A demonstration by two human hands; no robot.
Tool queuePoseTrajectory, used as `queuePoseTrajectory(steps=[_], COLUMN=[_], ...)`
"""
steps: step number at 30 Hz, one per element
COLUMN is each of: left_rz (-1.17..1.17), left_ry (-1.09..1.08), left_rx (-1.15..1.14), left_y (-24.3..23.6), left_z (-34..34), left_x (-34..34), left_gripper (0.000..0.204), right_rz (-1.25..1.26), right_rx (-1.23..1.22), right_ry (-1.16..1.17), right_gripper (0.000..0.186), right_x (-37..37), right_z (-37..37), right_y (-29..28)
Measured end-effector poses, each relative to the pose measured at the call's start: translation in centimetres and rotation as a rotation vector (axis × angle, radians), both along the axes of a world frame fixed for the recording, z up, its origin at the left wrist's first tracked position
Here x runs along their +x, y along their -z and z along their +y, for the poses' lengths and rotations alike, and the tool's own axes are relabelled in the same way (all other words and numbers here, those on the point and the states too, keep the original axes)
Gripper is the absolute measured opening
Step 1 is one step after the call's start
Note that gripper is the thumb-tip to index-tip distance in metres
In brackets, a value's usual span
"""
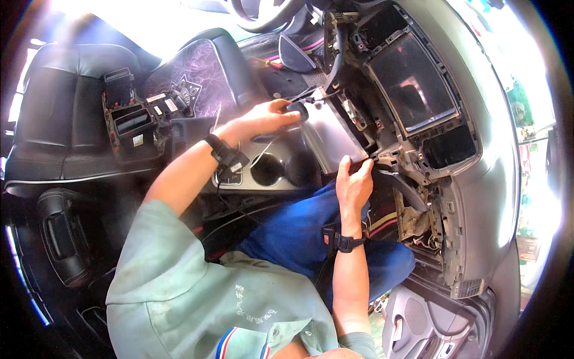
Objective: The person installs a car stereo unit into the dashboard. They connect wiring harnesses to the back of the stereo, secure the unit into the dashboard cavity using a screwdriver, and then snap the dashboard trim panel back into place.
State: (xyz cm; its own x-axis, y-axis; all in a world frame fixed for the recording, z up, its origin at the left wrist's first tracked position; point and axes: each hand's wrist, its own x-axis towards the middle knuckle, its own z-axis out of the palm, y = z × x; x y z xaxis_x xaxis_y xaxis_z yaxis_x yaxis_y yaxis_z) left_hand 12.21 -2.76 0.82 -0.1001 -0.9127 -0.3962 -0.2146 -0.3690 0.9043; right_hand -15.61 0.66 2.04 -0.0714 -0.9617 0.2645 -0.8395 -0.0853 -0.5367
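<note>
A flat silver metal box point(332, 135) lies tilted at the opened middle of the dashboard, above the front of the centre console. My right hand point(354, 182) grips its near corner, thumb and forefinger apart at the edge. At the box's far left end, my left hand point(266, 119) has thumb and fingers closed around a dark rounded knob point(297, 110), which looks like the gear lever's top. Part of that knob is hidden by the fingers. A thin white cable point(263, 152) runs below my left hand, over the console.
The stripped dashboard holds a dark screen point(412, 82) with open cavities around it. Cup holders point(267, 169) sit in the console point(248, 181). A removed black trim frame point(134, 122) rests on the seat at left. The steering wheel point(263, 21) is at the far side. Loose wires point(382, 225) hang beside my knee.
</note>
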Motion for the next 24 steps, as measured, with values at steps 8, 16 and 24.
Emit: queuePoseTrajectory(steps=[8,16,24], left_rz=[-0.438,-0.651,-0.787], left_ry=[-0.052,0.021,0.065], left_rx=[-0.212,-0.252,-0.281], left_y=[-1.0,-1.4,-0.7], left_z=[-1.9,-3.4,-5.6], left_x=[-3.1,-4.4,-5.0], left_gripper=[0.062,0.043,0.033], right_rz=[0.045,0.021,-0.021], right_rx=[-0.003,0.009,0.072], right_ry=[0.004,0.033,0.023], right_gripper=[0.041,0.040,0.042], right_x=[0.0,0.3,0.4], right_z=[-0.1,-0.1,0.1], right_y=[0.4,0.0,-0.5])
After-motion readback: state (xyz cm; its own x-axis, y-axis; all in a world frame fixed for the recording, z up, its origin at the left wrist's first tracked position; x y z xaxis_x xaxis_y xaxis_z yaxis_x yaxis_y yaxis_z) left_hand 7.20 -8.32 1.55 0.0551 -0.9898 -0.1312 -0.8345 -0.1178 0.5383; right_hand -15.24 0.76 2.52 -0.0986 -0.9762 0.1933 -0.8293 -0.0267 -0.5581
